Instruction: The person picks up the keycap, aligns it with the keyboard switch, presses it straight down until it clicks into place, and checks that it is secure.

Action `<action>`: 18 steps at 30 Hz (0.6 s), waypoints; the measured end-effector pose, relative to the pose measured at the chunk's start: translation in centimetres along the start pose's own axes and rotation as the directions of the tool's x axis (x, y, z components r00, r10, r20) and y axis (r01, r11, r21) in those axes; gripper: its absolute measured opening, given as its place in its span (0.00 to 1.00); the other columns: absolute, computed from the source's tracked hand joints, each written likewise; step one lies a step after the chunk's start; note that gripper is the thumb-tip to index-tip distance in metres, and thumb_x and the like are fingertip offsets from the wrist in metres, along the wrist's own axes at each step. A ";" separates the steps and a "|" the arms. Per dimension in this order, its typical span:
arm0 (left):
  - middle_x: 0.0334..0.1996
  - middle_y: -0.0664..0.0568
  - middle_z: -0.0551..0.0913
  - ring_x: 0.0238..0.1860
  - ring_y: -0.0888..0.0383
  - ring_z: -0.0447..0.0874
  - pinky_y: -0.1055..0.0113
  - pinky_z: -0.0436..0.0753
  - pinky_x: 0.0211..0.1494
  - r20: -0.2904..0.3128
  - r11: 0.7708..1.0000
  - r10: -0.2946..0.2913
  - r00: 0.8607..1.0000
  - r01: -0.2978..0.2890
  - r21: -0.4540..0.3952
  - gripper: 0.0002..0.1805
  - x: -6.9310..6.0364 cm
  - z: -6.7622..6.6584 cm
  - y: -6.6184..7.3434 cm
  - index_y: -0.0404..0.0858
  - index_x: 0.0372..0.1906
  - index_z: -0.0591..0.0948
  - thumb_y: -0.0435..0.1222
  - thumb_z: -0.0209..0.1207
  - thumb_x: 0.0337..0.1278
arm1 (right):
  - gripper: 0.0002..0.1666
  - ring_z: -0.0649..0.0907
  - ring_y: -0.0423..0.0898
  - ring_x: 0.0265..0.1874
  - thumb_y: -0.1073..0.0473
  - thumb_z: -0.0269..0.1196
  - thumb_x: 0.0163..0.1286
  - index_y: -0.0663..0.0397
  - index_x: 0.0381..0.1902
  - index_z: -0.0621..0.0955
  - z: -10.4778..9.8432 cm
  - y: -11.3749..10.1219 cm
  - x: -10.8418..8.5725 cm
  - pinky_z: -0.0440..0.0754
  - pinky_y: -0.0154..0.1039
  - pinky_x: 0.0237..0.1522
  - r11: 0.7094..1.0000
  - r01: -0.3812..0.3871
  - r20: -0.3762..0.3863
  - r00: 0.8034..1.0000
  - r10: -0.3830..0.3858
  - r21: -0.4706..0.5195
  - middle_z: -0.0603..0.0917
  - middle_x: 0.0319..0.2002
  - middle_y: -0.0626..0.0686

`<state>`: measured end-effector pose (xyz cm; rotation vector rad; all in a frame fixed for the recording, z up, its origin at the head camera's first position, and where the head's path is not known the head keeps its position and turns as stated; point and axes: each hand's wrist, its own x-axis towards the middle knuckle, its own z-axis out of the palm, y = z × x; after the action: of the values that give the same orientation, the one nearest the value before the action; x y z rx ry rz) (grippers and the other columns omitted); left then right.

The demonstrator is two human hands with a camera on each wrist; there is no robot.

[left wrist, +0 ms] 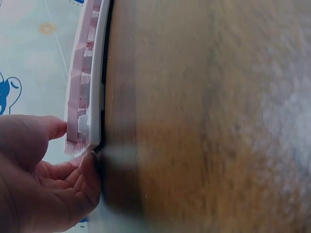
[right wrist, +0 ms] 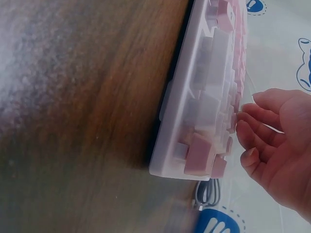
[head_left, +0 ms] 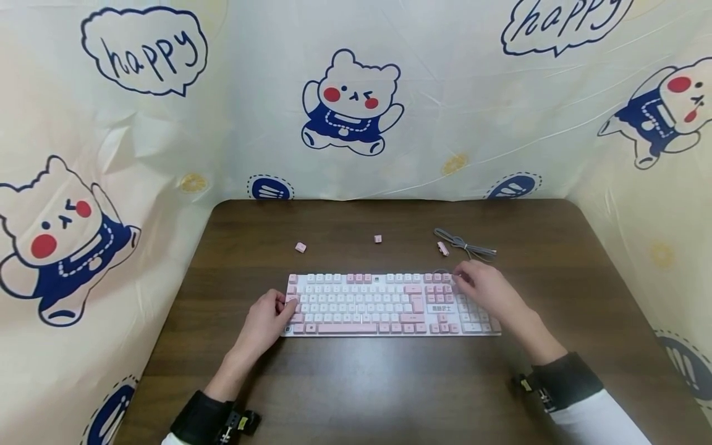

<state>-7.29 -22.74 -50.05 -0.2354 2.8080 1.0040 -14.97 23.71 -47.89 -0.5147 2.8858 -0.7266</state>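
Observation:
A keyboard with white and pink keycaps lies flat on the brown table. At its left end, my left hand grips the edge: the thumb presses on the pink keys and the fingers curl against the side, as the left wrist view shows. My right hand hovers over the upper right part of the keyboard, fingers loosely bent near the back row. In the right wrist view nothing shows between those fingers; whether a fingertip touches a key is unclear.
Behind the keyboard lie two small pink keycaps, one at left and one near the middle. A longer pink piece is beside a bundled grey cable. A printed cloth hangs around the table.

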 end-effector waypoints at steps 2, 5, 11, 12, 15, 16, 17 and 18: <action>0.34 0.45 0.75 0.35 0.51 0.74 0.60 0.73 0.38 0.004 1.000 0.006 1.000 -0.006 -0.001 0.18 0.1 0.0 0.0 0.31 0.47 0.77 0.44 0.60 0.73 | 0.11 0.83 0.47 0.38 0.55 0.66 0.75 0.54 0.50 0.85 0.0 0.0 0.1 0.83 0.49 0.44 1.000 -0.009 0.002 1.000 0.009 -0.004 0.86 0.40 0.51; 0.38 0.44 0.76 0.38 0.50 0.75 0.59 0.75 0.41 0.020 1.000 0.014 1.000 -0.014 -0.004 0.19 0.3 0.0 -0.1 0.30 0.51 0.76 0.44 0.60 0.74 | 0.10 0.84 0.48 0.38 0.56 0.66 0.75 0.54 0.49 0.85 0.0 0.0 0.3 0.84 0.49 0.43 1.000 -0.019 -0.002 1.000 0.019 -0.006 0.86 0.39 0.52; 0.40 0.42 0.76 0.41 0.48 0.75 0.57 0.76 0.44 0.047 1.000 0.030 0.998 -0.030 -0.001 0.20 0.6 -0.1 0.0 0.29 0.54 0.75 0.43 0.60 0.74 | 0.09 0.83 0.48 0.37 0.58 0.65 0.75 0.56 0.49 0.84 -0.5 -0.2 1.4 0.84 0.49 0.42 0.999 -0.039 -0.012 0.999 0.038 -0.027 0.85 0.38 0.53; 0.40 0.42 0.75 0.41 0.48 0.75 0.58 0.76 0.44 0.052 1.000 0.028 0.998 -0.028 -0.001 0.20 0.6 -0.1 0.1 0.29 0.54 0.75 0.43 0.60 0.75 | 0.10 0.83 0.49 0.36 0.59 0.65 0.75 0.57 0.49 0.84 -0.6 -0.2 1.6 0.83 0.49 0.42 0.999 -0.044 -0.008 0.999 0.044 -0.029 0.85 0.38 0.53; 0.40 0.43 0.75 0.42 0.49 0.74 0.59 0.75 0.42 0.068 1.000 0.021 0.997 -0.021 -0.003 0.20 0.6 -0.1 0.0 0.30 0.55 0.74 0.43 0.58 0.75 | 0.11 0.82 0.49 0.35 0.59 0.65 0.75 0.58 0.51 0.84 -1.0 -0.4 2.5 0.83 0.49 0.41 0.997 -0.061 0.006 0.998 0.061 -0.044 0.85 0.38 0.54; 0.41 0.43 0.74 0.42 0.49 0.74 0.59 0.75 0.42 0.069 1.000 0.020 0.997 -0.020 -0.005 0.20 0.5 -0.1 0.1 0.30 0.55 0.74 0.44 0.58 0.76 | 0.11 0.82 0.50 0.35 0.60 0.65 0.75 0.59 0.51 0.84 -1.2 -0.3 2.9 0.83 0.49 0.41 0.997 -0.065 0.016 0.998 0.066 -0.048 0.85 0.38 0.55; 0.40 0.43 0.74 0.41 0.49 0.74 0.59 0.74 0.42 0.068 1.000 0.021 0.997 -0.021 -0.005 0.20 0.5 -0.1 0.1 0.30 0.55 0.74 0.44 0.58 0.76 | 0.11 0.82 0.50 0.35 0.60 0.65 0.75 0.60 0.51 0.84 -1.3 -0.3 3.3 0.83 0.50 0.41 0.996 -0.066 0.024 0.997 0.068 -0.054 0.85 0.38 0.55; 0.40 0.43 0.74 0.41 0.49 0.74 0.59 0.74 0.41 0.063 1.000 0.025 0.998 -0.025 -0.004 0.19 0.5 0.0 0.0 0.30 0.54 0.74 0.44 0.58 0.76 | 0.11 0.82 0.50 0.35 0.60 0.65 0.75 0.60 0.51 0.84 -1.4 -0.3 3.7 0.83 0.50 0.41 0.996 -0.064 0.031 0.997 0.066 -0.063 0.85 0.38 0.55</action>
<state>-7.75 -22.78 -50.10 -0.1664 2.7589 1.0037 -18.63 22.80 -46.67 -0.4325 2.8874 -0.6150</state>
